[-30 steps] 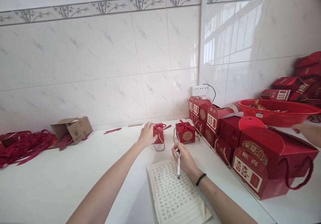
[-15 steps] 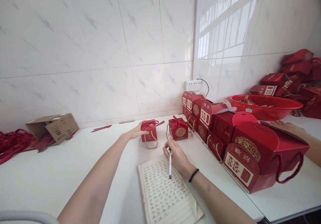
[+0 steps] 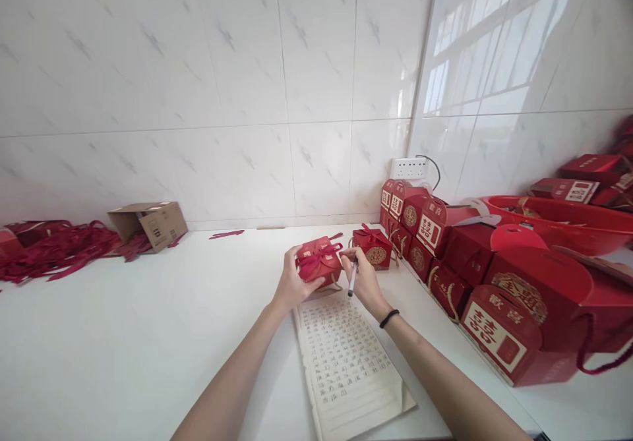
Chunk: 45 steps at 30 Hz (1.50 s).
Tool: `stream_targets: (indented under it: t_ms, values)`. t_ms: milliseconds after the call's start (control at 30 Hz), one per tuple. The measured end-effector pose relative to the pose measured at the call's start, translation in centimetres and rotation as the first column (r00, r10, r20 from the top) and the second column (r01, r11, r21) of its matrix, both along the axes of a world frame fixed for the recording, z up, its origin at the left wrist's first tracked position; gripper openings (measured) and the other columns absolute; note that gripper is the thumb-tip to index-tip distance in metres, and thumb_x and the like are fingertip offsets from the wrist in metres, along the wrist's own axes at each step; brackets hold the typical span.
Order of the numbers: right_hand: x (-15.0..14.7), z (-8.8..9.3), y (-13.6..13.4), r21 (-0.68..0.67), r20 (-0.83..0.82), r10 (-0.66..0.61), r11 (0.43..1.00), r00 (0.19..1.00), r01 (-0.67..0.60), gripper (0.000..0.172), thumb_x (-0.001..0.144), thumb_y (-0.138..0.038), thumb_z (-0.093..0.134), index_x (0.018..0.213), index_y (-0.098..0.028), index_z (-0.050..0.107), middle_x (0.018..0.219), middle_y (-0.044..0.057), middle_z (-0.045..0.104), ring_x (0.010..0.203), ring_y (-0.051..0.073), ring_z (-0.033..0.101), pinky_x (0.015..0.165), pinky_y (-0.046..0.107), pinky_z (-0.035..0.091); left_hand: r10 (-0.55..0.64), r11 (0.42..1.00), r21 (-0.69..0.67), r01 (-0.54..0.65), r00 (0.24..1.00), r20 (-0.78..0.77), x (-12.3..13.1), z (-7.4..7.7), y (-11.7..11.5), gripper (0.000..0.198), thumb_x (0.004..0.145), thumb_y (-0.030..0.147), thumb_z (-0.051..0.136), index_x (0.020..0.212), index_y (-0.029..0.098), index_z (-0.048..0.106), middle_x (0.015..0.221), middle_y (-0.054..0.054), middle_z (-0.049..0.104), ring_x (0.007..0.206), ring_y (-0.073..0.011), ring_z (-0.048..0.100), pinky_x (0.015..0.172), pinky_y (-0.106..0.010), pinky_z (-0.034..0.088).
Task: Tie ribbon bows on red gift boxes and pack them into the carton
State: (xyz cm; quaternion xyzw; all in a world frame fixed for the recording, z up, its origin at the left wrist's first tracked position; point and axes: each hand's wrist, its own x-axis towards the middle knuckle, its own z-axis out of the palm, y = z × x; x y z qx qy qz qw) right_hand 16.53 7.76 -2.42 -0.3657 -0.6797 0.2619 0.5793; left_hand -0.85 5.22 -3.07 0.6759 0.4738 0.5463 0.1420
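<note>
My left hand [image 3: 293, 284] grips a small red gift box [image 3: 321, 276] by its left side, tilted so that its ribbon bow faces up toward me. In my right hand [image 3: 364, 276] is a pen [image 3: 353, 279], its lower end over the top of the notebook; the fingertips are close to the held box's right edge. The open notebook [image 3: 356, 368] lies below both hands, its page filled with rows of handwriting. Just behind my right hand stands a second red box [image 3: 380, 258] with a bow and a round gold emblem.
Stacked red gift boxes [image 3: 499, 335] run along the right, with a red plastic basin [image 3: 583, 220] behind them. At the far left lie a heap of red ribbons [image 3: 64, 250] and a cardboard box [image 3: 165, 225]. A power strip [image 3: 409, 167] is on the wall.
My left hand has brought its box nearer to me and tipped it, bow showing. My right hand, still holding the pen, has moved up beside it. The view has swung left.
</note>
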Motion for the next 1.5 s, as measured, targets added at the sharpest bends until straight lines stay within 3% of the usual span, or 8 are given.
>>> stream_targets:
  t_ms: [100, 267, 467, 567, 667, 800, 1000, 1500]
  values:
    - [-0.7, 0.7, 0.9, 0.023, -0.042, 0.031, 0.999, 0.999, -0.03, 0.027, 0.082, -0.044, 0.048, 0.083, -0.018, 0.052, 0.081, 0.006, 0.059, 0.073, 0.02, 0.056, 0.065, 0.031, 0.045, -0.065, 0.997, 0.043, 0.07, 0.991, -0.116, -0.2, 0.0, -0.7, 0.077, 0.064, 0.029, 0.071, 0.126, 0.022, 0.025, 0.128, -0.014, 0.032, 0.119, -0.0281, 0.044, 0.097, -0.048, 0.043]
    - [-0.4, 0.1, 0.5, 0.025, -0.155, 0.002, 1.0, 0.988, 0.001, 0.024, 0.082, -0.041, 0.048, 0.088, -0.018, 0.048, 0.082, 0.005, 0.056, 0.075, 0.018, 0.055, 0.069, 0.032, 0.047, -0.057, 0.996, 0.053, 0.072, 0.969, -0.242, -0.1, -0.1, -0.8, 0.074, 0.065, 0.027, 0.07, 0.126, 0.024, 0.029, 0.13, -0.013, 0.026, 0.124, -0.0299, 0.036, 0.099, -0.05, 0.041]
    - [0.5, 0.5, -0.9, 0.002, -0.255, 0.035, 0.999, 0.966, -0.036, 0.019, 0.076, -0.033, 0.059, 0.083, -0.019, 0.048, 0.075, -0.001, 0.05, 0.07, 0.015, 0.05, 0.068, 0.031, 0.049, -0.153, 0.988, -0.034, 0.149, 0.972, -0.18, -0.3, 0.5, -0.8, 0.059, 0.073, 0.042, 0.061, 0.123, 0.022, 0.037, 0.131, -0.013, 0.027, 0.129, -0.0307, 0.03, 0.104, -0.05, 0.034]
    - [0.2, 0.9, -1.5, -0.008, -0.288, 0.108, 0.993, 0.951, -0.115, 0.015, 0.077, -0.03, 0.056, 0.083, -0.02, 0.047, 0.076, -0.001, 0.049, 0.071, 0.015, 0.051, 0.07, 0.032, 0.051, -0.039, 0.999, -0.03, 0.036, 0.991, -0.125, -0.1, 1.0, -1.0, 0.039, 0.081, 0.041, 0.052, 0.113, 0.021, 0.045, 0.13, -0.012, 0.031, 0.129, -0.0286, 0.031, 0.105, -0.05, 0.034]
    - [0.0, 1.0, -1.8, 0.02, -0.271, 0.13, 0.991, 0.954, -0.129, 0.01, 0.076, -0.026, 0.052, 0.083, -0.02, 0.047, 0.077, 0.0, 0.05, 0.07, 0.015, 0.051, 0.068, 0.031, 0.051, 0.054, 0.998, -0.006, -0.055, 0.992, -0.117, 0.2, 1.4, -1.2, 0.025, 0.08, 0.033, 0.055, 0.102, 0.021, 0.051, 0.123, -0.01, 0.036, 0.118, -0.0244, 0.043, 0.097, -0.044, 0.043]
    - [-0.1, 0.7, -1.9, 0.098, -0.168, 0.037, 0.995, 0.985, -0.021, 0.011, 0.073, -0.025, 0.05, 0.083, -0.019, 0.049, 0.079, 0.003, 0.053, 0.072, 0.016, 0.052, 0.064, 0.03, 0.049, 0.014, 0.999, 0.043, -0.009, 0.993, -0.116, 0.5, 1.6, -1.3, 0.021, 0.076, 0.025, 0.058, 0.095, 0.02, 0.052, 0.114, -0.008, 0.037, 0.104, -0.0195, 0.051, 0.091, -0.037, 0.048]
    - [-0.4, 0.8, -2.0, 0.057, -0.198, 0.076, 0.996, 0.977, -0.066, 0.018, 0.074, -0.031, 0.056, 0.08, -0.021, 0.042, 0.083, 0.004, 0.055, 0.077, 0.018, 0.055, 0.065, 0.03, 0.049, 0.008, 1.0, 0.023, -0.005, 0.991, -0.136, 0.9, 2.3, -1.7, 0.011, 0.075, 0.023, 0.059, 0.086, 0.021, 0.058, 0.12, -0.008, 0.041, 0.125, -0.026, 0.038, 0.098, -0.041, 0.043]
    - [-0.3, 0.5, -1.5, -0.001, -0.141, 0.051, 0.999, 0.989, -0.052, 0.024, 0.073, -0.035, 0.061, 0.081, -0.019, 0.043, 0.081, 0.001, 0.05, 0.074, 0.016, 0.05, 0.067, 0.029, 0.041, 0.129, 0.989, 0.099, -0.11, 0.969, -0.213, 1.2, 1.9, -1.7, 0.004, 0.079, 0.022, 0.058, 0.078, 0.02, 0.062, 0.118, -0.006, 0.046, 0.117, -0.0229, 0.044, 0.101, -0.041, 0.039]
